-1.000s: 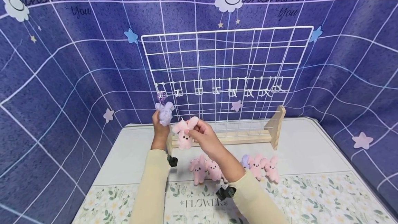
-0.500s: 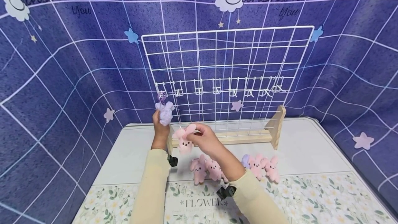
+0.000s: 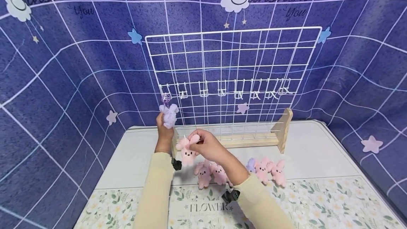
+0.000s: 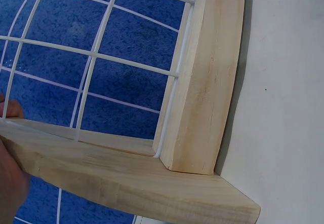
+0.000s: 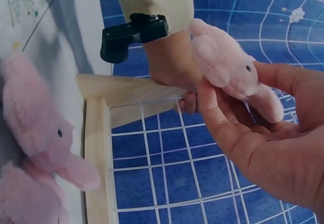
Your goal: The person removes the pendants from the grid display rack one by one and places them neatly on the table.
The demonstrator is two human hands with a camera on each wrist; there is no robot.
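My right hand [image 3: 208, 147] pinches a pink bunny plush [image 3: 187, 155] near one ear, in front of the rack's lower left corner. In the right wrist view, the thumb and fingers press the head of this bunny [image 5: 228, 64]. My left hand [image 3: 163, 135] grips the wooden upright at the left end of the white wire rack [image 3: 233, 31]. In the left wrist view, part of the hand [image 4: 9, 181] shows at the left edge, around the wooden piece [image 4: 111, 176]. A purple plush [image 3: 170, 116] hangs by a purple ring from the leftmost hook, partly covering the left hand.
Several white hooks [image 3: 239, 95] line the rack's middle. Two pink bunnies [image 3: 203, 176] lie on the table below my right hand. Farther right lie a purple plush [image 3: 251, 165] and two more pink bunnies [image 3: 262, 172]. A floral mat [image 3: 318, 200] covers the table's front.
My right hand has moved down with the pink bunny, away from the hooks and lower before the rack. The left hand and the hanging purple plush stay in place.
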